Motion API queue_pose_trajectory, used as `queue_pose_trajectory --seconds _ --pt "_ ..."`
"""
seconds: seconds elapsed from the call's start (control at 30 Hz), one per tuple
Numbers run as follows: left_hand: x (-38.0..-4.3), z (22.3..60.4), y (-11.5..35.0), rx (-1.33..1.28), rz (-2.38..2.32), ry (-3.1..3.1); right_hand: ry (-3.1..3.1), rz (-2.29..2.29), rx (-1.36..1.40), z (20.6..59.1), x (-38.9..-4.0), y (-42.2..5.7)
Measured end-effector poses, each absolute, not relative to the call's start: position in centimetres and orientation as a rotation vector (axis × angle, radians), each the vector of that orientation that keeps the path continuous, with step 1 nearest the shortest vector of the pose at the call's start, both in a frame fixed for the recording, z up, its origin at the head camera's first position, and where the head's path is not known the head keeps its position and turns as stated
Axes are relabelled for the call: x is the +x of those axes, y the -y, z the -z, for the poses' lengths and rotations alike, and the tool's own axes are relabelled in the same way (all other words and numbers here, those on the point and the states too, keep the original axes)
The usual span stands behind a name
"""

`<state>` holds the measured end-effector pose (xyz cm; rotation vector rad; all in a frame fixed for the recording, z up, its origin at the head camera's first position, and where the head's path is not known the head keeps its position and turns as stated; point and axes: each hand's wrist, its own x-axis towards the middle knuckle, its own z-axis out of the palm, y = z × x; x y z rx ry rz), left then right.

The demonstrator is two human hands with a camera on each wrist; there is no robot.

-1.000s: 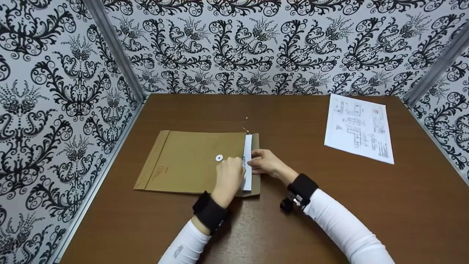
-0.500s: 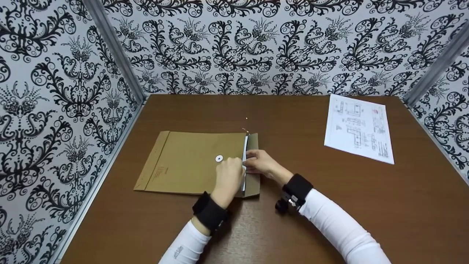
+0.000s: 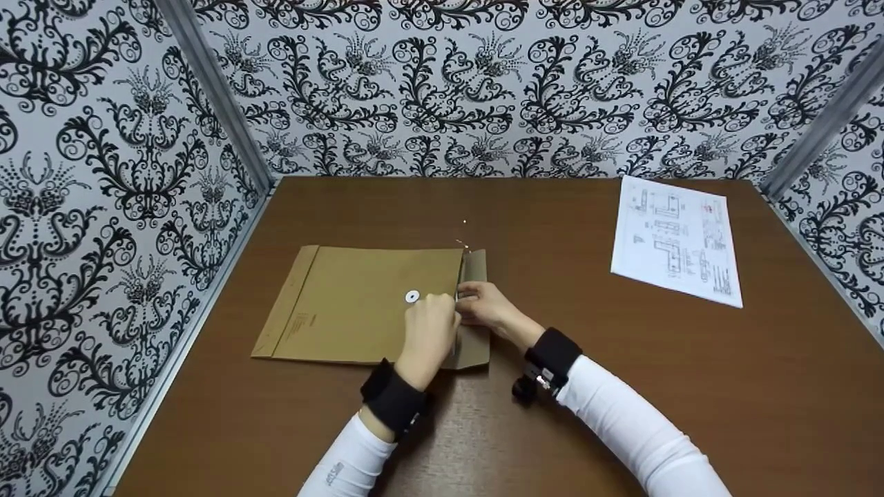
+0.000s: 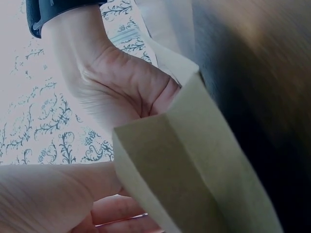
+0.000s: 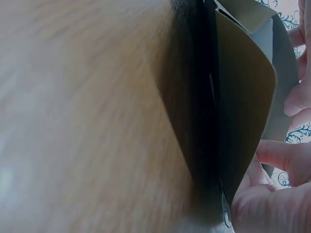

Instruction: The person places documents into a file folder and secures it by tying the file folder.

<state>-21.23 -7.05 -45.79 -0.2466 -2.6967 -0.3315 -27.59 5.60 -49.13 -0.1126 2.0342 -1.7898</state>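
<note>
A flat brown envelope [image 3: 366, 304] with a white paper disc [image 3: 412, 296] lies on the table, its mouth to the right and its flap [image 3: 475, 352] folded out. My left hand [image 3: 429, 330] pinches the top panel at the mouth; in the left wrist view, its fingers [image 4: 116, 208] are partly behind the envelope. My right hand [image 3: 487, 305] reaches into the mouth from the right, fingertips hidden inside. White paper [image 5: 264, 40] shows as a narrow patch inside the opening in the right wrist view; most of it is hidden by the envelope.
A sheet with technical drawings [image 3: 677, 241] lies at the back right of the brown table [image 3: 552, 214]. Patterned walls [image 3: 449, 90] stand behind and at both sides. A thin string end [image 3: 464, 244] sticks out by the envelope's far corner.
The white paper has slid left into the envelope, from a wide strip to almost nothing visible from above. My right hand has moved left with it. The left hand has stayed nearly still.
</note>
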Motion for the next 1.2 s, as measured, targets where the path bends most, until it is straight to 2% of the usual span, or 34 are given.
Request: queue_pose_trajectory --seconds 0.6,1.2 --pt "-21.3 45.8 7.2 -0.242 0.359 2.697 -2.075 1.702 -0.076 49.3 -27.6 -5.2" --pt "-21.4 45.9 7.4 -0.242 0.423 2.727 -2.048 1.683 -0.164 48.4 -27.4 -6.7"
